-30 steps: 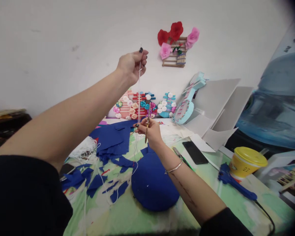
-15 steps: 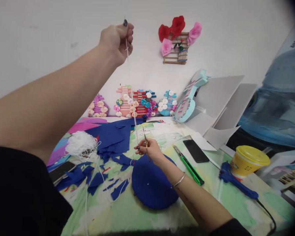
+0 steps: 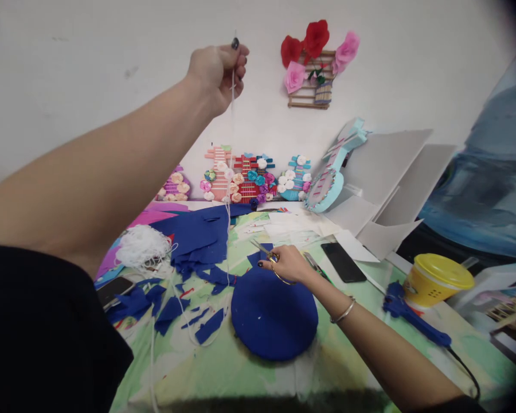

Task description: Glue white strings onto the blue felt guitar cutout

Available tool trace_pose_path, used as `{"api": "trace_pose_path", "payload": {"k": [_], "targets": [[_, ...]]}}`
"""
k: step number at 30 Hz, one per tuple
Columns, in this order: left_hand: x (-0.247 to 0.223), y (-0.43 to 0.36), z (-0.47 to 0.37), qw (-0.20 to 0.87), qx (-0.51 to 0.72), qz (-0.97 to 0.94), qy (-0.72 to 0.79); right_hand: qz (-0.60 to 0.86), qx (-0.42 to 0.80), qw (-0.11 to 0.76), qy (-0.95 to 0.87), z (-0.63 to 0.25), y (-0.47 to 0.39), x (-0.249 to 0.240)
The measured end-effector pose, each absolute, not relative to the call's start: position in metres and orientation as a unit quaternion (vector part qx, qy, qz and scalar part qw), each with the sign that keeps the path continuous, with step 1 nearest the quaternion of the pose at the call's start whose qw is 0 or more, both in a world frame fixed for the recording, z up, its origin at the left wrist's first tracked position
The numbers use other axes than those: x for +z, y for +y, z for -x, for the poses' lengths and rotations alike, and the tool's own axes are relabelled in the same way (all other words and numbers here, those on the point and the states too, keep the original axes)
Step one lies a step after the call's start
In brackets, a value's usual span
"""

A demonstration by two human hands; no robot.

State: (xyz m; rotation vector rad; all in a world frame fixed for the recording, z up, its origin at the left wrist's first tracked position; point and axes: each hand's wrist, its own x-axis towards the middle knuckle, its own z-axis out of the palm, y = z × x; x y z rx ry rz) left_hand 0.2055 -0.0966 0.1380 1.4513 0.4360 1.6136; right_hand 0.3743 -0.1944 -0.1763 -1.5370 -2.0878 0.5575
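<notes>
High in front of the wall, my left hand (image 3: 221,74) is closed on a white string (image 3: 229,229) that hangs down toward the table. My right hand (image 3: 289,264) holds gold-handled scissors (image 3: 263,248), their tips pointing up and left, above the back edge of a round dark blue disc (image 3: 275,315). The string's lower part runs down just left of the disc. A tangled heap of white string (image 3: 143,246) lies to the left, with blue fabric scraps (image 3: 169,314) in front of it.
At the right are a black phone (image 3: 343,263), a green cutter (image 3: 317,267), a blue glue gun (image 3: 417,321) and a yellow tub (image 3: 438,279). Decorated instrument shapes (image 3: 246,178) and grey boards (image 3: 391,172) stand at the back.
My right hand has moved right with the scissors, away from the string. The string now hangs farther left at its lower part. My left hand appears slightly farther right, still gripping it.
</notes>
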Motion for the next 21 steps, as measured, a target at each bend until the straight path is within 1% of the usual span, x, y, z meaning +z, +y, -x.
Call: {"api": "trace_pose_path", "payload": {"k": [3, 8, 13, 21], "targets": [[0.134, -0.095, -0.207, 0.451, 0.651, -0.583, 0.18, 0.553, 0.15, 0.193, -0.796, -0.374, -0.199, -0.168], [0.131, -0.093, -0.207, 0.454, 0.651, -0.58, 0.183, 0.538, 0.125, 0.14, -0.822, -0.366, -0.201, -0.161], [0.131, -0.092, -0.209, 0.455, 0.647, -0.585, 0.181, 0.519, 0.088, 0.118, -0.842, -0.362, -0.2, -0.155], [0.13, -0.098, -0.214, 0.451, 0.64, -0.595, 0.182, 0.549, 0.053, 0.103, -0.828, -0.376, -0.192, -0.152]]}}
